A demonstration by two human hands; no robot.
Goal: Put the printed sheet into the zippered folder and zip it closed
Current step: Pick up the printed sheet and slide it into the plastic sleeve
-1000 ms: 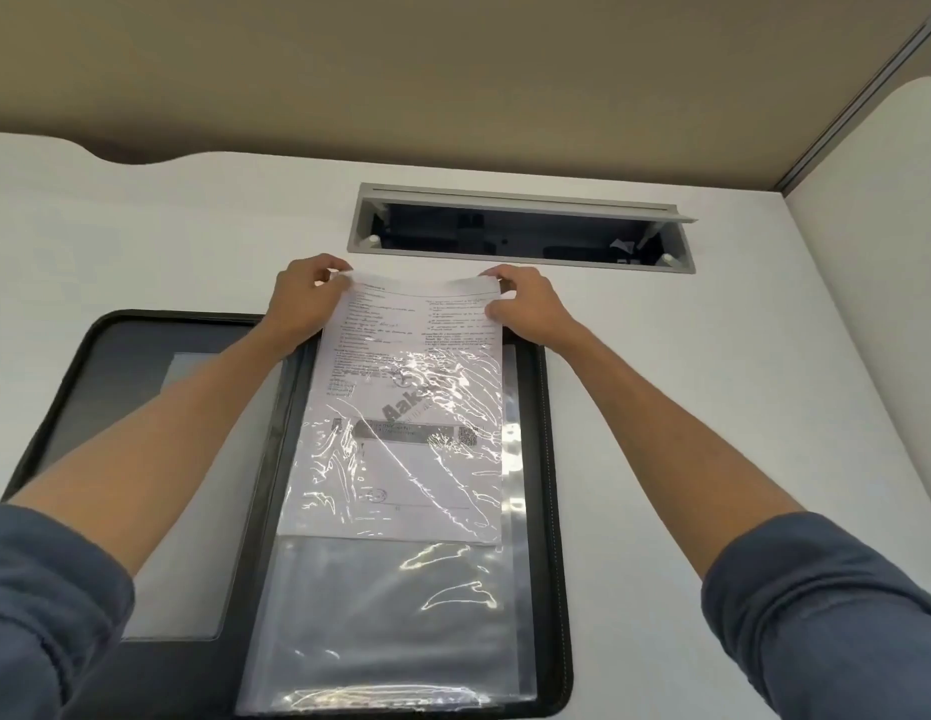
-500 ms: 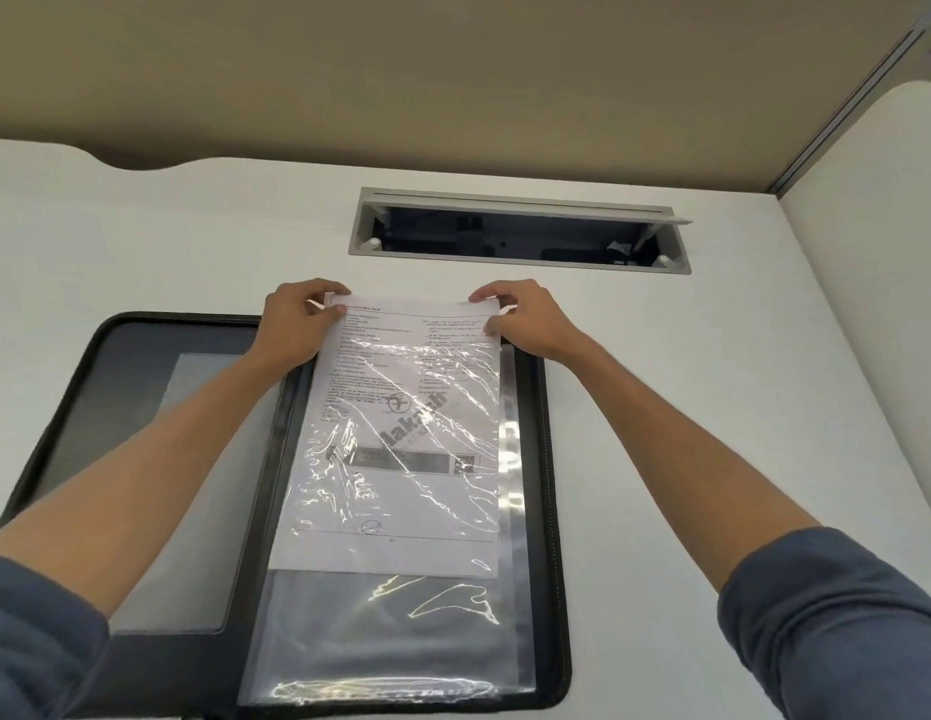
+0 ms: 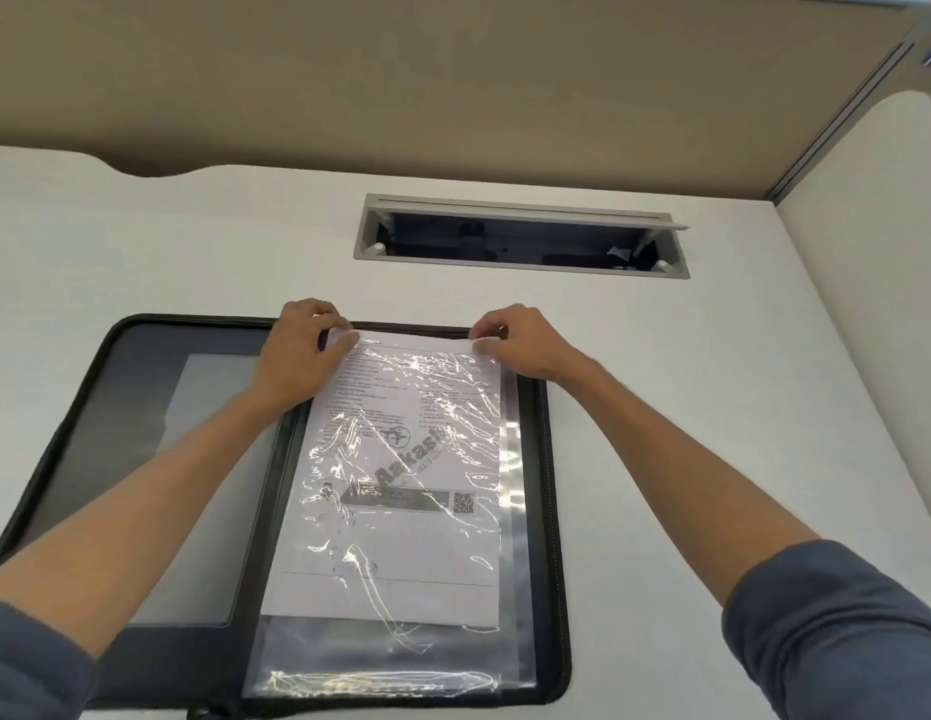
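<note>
A black zippered folder point(image 3: 554, 511) lies open flat on the white desk. Its right half carries clear plastic sleeves point(image 3: 395, 662). The printed sheet point(image 3: 401, 485), with text, a grey banner and a QR code, sits most of the way inside the top sleeve; its lower edge stops short of the sleeve's bottom. My left hand point(image 3: 302, 350) pinches the sheet's top left corner. My right hand point(image 3: 520, 345) pinches its top right corner at the sleeve's mouth.
The folder's left half point(image 3: 141, 433) has a grey inner pocket, partly under my left forearm. A recessed cable tray point(image 3: 520, 236) with its lid raised sits in the desk point(image 3: 712, 407) just beyond the folder. A tan partition wall stands behind, and a white side panel stands at right.
Both hands have pushed the sheet down toward me, deeper into the clear sleeve. Its top edge has come level with the folder's top edge.
</note>
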